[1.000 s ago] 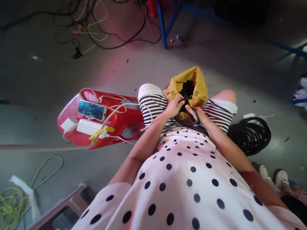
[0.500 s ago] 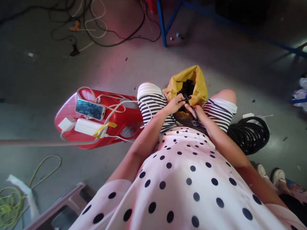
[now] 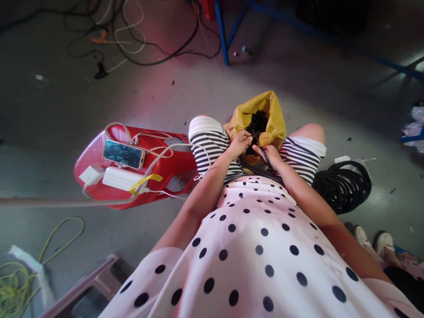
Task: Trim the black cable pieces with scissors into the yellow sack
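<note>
A yellow cloth bag (image 3: 276, 117) stands gaping between my knees, with a heap of small black pieces (image 3: 259, 120) inside. At its near rim, my left hand (image 3: 241, 144) is closed in a pinch on a small black piece, whose exact kind is too small to tell. My right hand (image 3: 270, 154) is closed around a black cable (image 3: 264, 155) close to its end, with the thumb toward the left fingertips. The two hands nearly touch over the bag's mouth. From there the cable loops down and runs across my lap.
Left of me, a red plastic stool (image 3: 162, 168) carries a phone (image 3: 123, 153), a white power bank (image 3: 122, 177) and white cords. A black cable coil (image 3: 347, 185) lies at right, near a person's shoes (image 3: 384, 242). Cables and a blue table leg (image 3: 222, 35) are ahead.
My left fingers have drawn slightly back and left from the right hand. The right hand has shifted a little and still grips the cable. The whole view has moved slightly.
</note>
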`<move>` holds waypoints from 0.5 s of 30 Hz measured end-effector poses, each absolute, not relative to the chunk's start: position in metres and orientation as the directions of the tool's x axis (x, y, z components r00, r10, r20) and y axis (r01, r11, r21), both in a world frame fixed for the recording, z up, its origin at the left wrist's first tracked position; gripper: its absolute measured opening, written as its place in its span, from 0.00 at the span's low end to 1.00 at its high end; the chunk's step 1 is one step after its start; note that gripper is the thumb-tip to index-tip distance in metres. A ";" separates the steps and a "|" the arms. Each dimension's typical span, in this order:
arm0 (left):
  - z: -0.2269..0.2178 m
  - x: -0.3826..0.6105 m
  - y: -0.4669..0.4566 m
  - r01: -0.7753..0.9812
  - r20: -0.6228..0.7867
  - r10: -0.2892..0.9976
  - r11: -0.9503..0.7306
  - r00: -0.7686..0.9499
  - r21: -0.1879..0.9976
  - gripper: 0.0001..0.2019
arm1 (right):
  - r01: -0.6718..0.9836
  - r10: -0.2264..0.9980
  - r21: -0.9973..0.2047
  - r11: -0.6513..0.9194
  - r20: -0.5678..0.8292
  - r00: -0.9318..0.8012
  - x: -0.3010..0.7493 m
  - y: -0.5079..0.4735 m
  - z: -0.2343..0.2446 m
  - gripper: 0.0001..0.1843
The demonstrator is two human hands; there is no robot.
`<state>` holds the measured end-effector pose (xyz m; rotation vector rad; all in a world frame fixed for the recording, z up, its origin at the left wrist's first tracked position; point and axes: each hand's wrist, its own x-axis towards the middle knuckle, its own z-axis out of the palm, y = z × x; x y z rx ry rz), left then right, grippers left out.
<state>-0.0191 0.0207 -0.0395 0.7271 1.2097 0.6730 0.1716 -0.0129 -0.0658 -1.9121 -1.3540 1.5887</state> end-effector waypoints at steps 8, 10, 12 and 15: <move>-0.039 -0.016 0.020 -0.038 -0.586 0.775 0.610 0.239 0.791 0.08 | 0.360 0.796 -0.743 -0.564 -0.606 -0.004 0.176 -0.010 -0.063 0.41; -0.038 -0.013 0.020 -0.016 -0.588 0.778 0.606 0.220 0.795 0.08 | 0.264 0.805 -0.771 -0.579 -0.591 0.040 0.173 -0.011 -0.059 0.40; -0.035 -0.011 0.019 0.010 -0.564 0.787 0.580 0.250 0.814 0.09 | 0.123 0.822 -0.813 -0.569 -0.568 0.049 0.169 -0.007 -0.052 0.39; -0.026 -0.006 0.017 -0.009 -0.507 0.799 0.538 0.323 0.843 0.12 | -0.073 0.839 -0.839 -0.539 -0.542 0.039 0.163 0.005 -0.041 0.34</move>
